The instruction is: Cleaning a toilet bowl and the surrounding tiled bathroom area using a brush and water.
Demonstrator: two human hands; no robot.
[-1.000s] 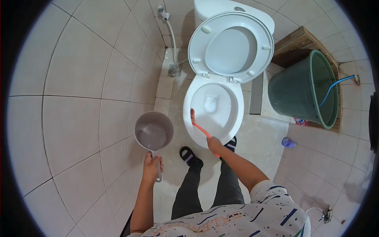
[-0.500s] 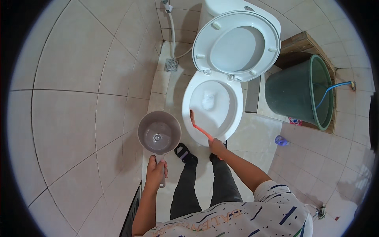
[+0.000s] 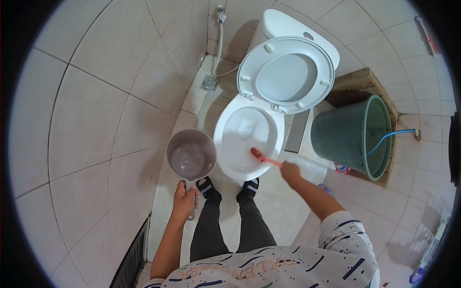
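My left hand [image 3: 184, 199] is closed round the handle of a grey water dipper [image 3: 192, 154], held level left of the toilet, with what looks like clear water in it. In my right hand [image 3: 291, 174] is an orange-handled toilet brush [image 3: 272, 162]. The brush's brownish head is over the near right part of the white toilet bowl [image 3: 222, 126]; whether it touches the inside I cannot tell. The toilet seat and lid [image 3: 246, 72] stand raised against the cistern [image 3: 283, 23].
A large green bucket [image 3: 336, 126] with a blue hose [image 3: 384, 138] stands at the right, beside a wooden frame [image 3: 379, 84]. At the back left are a spray hose [image 3: 221, 38] and a floor drain [image 3: 210, 83]. A tiled wall rises at the left.
The brush has moved from the bowl's left rim to its near right part, and my right hand has shifted right. My view has turned somewhat; the dipper stays in my left hand.
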